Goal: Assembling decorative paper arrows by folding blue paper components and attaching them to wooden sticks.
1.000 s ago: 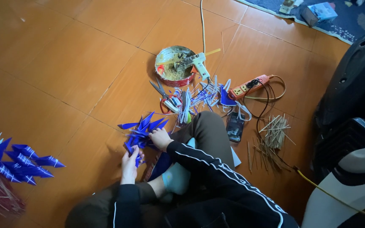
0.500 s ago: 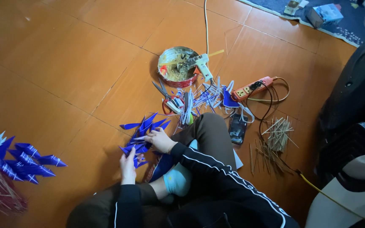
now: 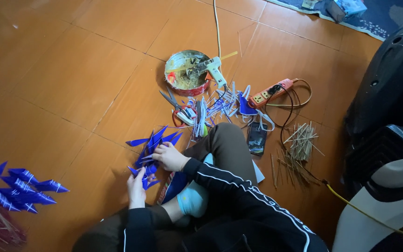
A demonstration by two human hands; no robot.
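I sit cross-legged on an orange tiled floor. My right hand (image 3: 169, 157) rests on a fan of blue pointed paper pieces (image 3: 154, 141) and grips them from the right. My left hand (image 3: 136, 187) pinches a small blue piece (image 3: 145, 176) at the lower edge of the same bunch. Both sleeves are black with a white stripe. More blue folded pieces (image 3: 22, 186) on thin sticks lie at the far left.
A round tin (image 3: 186, 72) with a glue gun (image 3: 214, 70) sits ahead. Scissors (image 3: 176, 107), paper scraps, an orange power strip (image 3: 269, 94), a dark phone (image 3: 257, 137) and loose sticks (image 3: 299, 142) lie beyond my knee. A black and white scooter body (image 3: 388, 140) stands at right.
The view has shifted slightly. Both hands stay on the blue bunch, with small finger movements only.
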